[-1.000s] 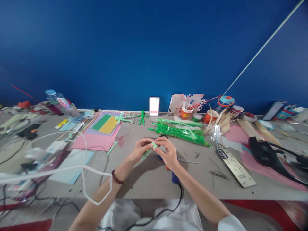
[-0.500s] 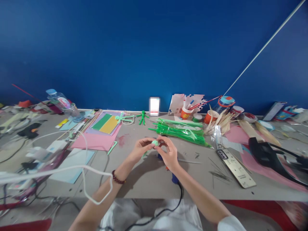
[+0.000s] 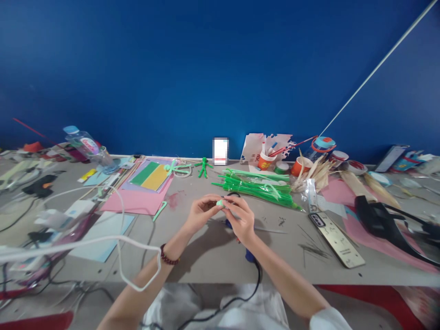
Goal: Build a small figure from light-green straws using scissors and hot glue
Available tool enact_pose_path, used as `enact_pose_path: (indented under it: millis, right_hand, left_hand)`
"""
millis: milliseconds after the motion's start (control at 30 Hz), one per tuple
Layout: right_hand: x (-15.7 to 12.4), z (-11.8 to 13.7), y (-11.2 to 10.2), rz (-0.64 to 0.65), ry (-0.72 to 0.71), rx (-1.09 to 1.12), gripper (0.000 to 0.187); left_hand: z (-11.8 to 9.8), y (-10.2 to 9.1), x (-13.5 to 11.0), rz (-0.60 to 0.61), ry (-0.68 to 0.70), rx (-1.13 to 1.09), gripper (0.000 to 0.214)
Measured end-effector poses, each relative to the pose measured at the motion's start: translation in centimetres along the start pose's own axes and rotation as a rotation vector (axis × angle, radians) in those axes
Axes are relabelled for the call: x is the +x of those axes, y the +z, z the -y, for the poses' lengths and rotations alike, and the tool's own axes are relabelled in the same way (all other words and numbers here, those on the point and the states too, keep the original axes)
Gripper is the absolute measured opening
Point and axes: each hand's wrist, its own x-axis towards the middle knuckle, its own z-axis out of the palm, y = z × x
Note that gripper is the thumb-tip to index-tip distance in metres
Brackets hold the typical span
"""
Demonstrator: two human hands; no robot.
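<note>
A light-green pipe cleaner (image 3: 220, 202), wound into a small ball, is pinched between both hands above the middle of the table. My left hand (image 3: 202, 211) grips it from the left with thumb and fingertips. From the right, my right hand (image 3: 241, 217) closes its fingertips on the same ball. Behind my right hand, a blue tool with a black cord (image 3: 250, 255) is partly hidden. Beyond the hands lies a bundle of green pipe cleaners (image 3: 256, 187) in clear plastic. A green pipe-cleaner figure (image 3: 204, 167) stands near the wall.
Pink paper (image 3: 135, 201) and a bent light-green pipe cleaner (image 3: 159, 211) lie left. A white cable (image 3: 137, 243) loops over my left forearm. A phone (image 3: 338, 240) and dark wire clippings (image 3: 313, 250) lie right. Paper cups (image 3: 266, 162) stand at the back.
The wound ball has turned a little and shows less between my fingers. My right fingers have shifted slightly over it; both hands stay in nearly the same place.
</note>
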Motion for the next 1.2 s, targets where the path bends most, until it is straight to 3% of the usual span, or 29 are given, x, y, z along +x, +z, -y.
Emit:
enact_pose_path:
  millis: [200, 433, 733, 1200]
  right_hand:
    - [0.06, -0.31, -0.19, 0.025, -0.025, -0.044, 0.032]
    - [0.04, -0.25, -0.16, 0.013, 0.114, 0.062, 0.029]
    - [-0.36, -0.55, 0.02, 0.059, 0.317, 0.170, 0.023]
    - [0.29, 0.45, 0.02, 0.019, 0.273, 0.133, 0.012]
  left_hand:
    - [0.04, -0.13, -0.10, -0.029, 0.038, 0.064, 0.017]
    - [-0.63, -0.15, -0.16, -0.052, 0.093, 0.175, 0.016]
    - [-0.45, 0.31, -0.06, -0.130, -0.026, -0.034, 0.016]
    - [-0.43, 0.60, -0.19, -0.140, -0.021, -0.041, 0.018]
